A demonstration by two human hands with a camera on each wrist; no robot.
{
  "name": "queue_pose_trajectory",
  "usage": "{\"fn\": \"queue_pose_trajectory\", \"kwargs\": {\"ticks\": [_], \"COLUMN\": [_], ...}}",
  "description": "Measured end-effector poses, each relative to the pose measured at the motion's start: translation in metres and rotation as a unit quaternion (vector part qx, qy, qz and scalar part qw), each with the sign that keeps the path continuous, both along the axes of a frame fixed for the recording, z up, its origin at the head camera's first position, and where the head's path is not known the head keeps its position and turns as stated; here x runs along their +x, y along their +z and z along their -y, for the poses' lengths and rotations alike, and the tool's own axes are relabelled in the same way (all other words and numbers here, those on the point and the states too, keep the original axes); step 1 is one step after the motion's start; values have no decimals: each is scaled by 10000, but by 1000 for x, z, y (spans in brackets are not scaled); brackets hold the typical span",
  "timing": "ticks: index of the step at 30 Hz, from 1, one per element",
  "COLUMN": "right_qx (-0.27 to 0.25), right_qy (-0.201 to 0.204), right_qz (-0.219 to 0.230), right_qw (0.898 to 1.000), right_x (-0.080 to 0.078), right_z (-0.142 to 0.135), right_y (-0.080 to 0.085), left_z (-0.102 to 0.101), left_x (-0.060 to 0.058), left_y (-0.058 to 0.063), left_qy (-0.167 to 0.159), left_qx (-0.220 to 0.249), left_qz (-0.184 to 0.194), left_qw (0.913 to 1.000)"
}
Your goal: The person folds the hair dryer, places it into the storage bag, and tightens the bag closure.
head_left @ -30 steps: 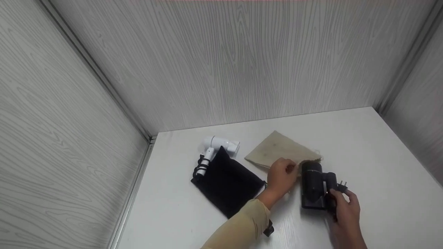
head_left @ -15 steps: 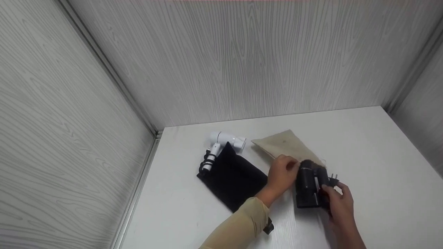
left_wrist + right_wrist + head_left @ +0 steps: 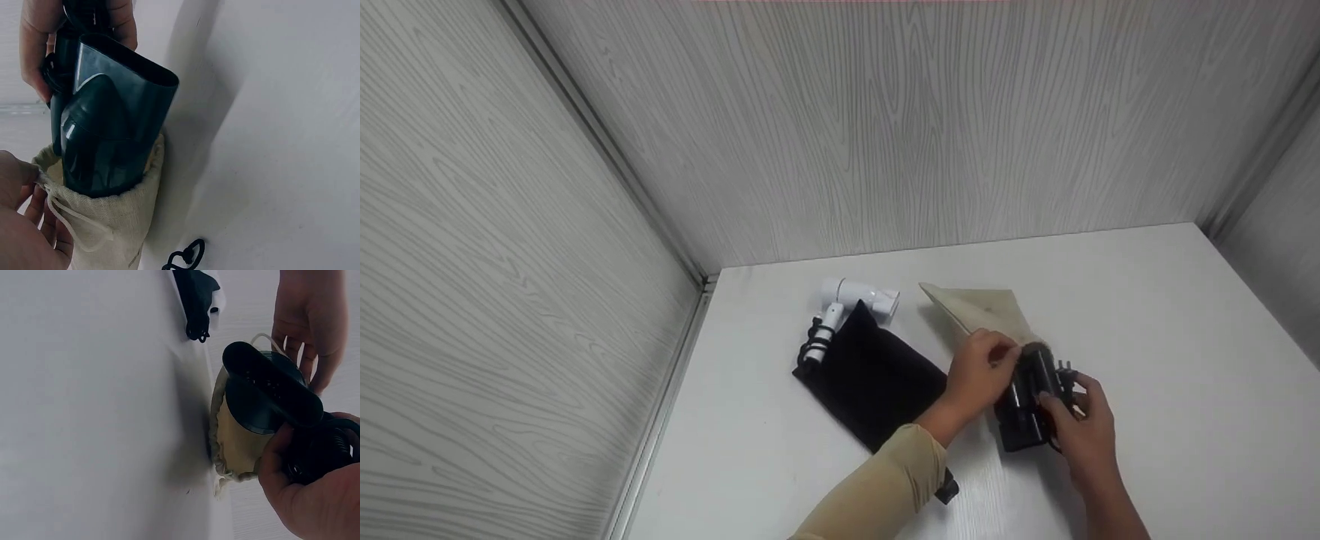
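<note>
A black folding hair dryer (image 3: 107, 124) with a flat nozzle goes part way into the mouth of a beige drawstring pouch (image 3: 112, 225). My right hand (image 3: 1084, 431) grips its folded handle and the cord wound round it, with the plug (image 3: 1065, 371) sticking out by the fingers. At the pouch's rim my left hand (image 3: 982, 375) pinches the fabric, close to the white drawstring (image 3: 79, 219). In the right wrist view the pouch mouth gapes round the dryer, and the nozzle faces the camera.
Left of my left hand lies a black cloth pouch (image 3: 877, 382) with a dark cord end (image 3: 947, 489). A white hair dryer (image 3: 855, 294), its handle wrapped in black cord, lies behind it. Grey wood-grain panels (image 3: 885, 135) wall in the white table (image 3: 735, 450).
The black hair dryer has tilted and moved left, its end passing into the beige pouch. The pouch has turned and its mouth has opened up. My left hand keeps its pinch on the rim.
</note>
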State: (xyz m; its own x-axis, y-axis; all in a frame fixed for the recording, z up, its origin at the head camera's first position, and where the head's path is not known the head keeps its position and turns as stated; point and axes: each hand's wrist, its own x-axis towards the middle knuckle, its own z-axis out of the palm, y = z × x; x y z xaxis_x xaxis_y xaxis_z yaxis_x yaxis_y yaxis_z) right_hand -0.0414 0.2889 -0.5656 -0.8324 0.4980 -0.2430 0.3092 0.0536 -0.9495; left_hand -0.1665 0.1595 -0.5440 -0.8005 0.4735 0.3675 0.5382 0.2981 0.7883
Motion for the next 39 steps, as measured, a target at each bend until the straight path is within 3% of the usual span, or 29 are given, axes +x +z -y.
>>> {"fn": "queue_pose_trajectory", "kwargs": {"ticks": [7, 14, 19, 28, 39], "right_qx": [702, 1643, 2198, 1970, 2018], "right_qy": [138, 174, 244, -113, -675], "right_qz": [-311, -322, -317, -630, -1141], "right_qw": [9970, 9857, 9747, 9783, 9704], "right_x": [-4, -11, -13, -17, -18], "right_z": [5, 10, 14, 22, 28], "right_y": [2, 11, 13, 18, 16], "left_z": [-1, -2, 2, 7, 9], "left_x": [5, 6, 9, 11, 11], "left_y": [6, 18, 19, 17, 19], "left_qy": [-188, -250, -267, -525, -518], "left_qx": [83, 180, 156, 457, 713], "left_qz": [269, -102, -173, -297, 133], "left_qw": [9994, 9995, 9994, 9971, 9960]}}
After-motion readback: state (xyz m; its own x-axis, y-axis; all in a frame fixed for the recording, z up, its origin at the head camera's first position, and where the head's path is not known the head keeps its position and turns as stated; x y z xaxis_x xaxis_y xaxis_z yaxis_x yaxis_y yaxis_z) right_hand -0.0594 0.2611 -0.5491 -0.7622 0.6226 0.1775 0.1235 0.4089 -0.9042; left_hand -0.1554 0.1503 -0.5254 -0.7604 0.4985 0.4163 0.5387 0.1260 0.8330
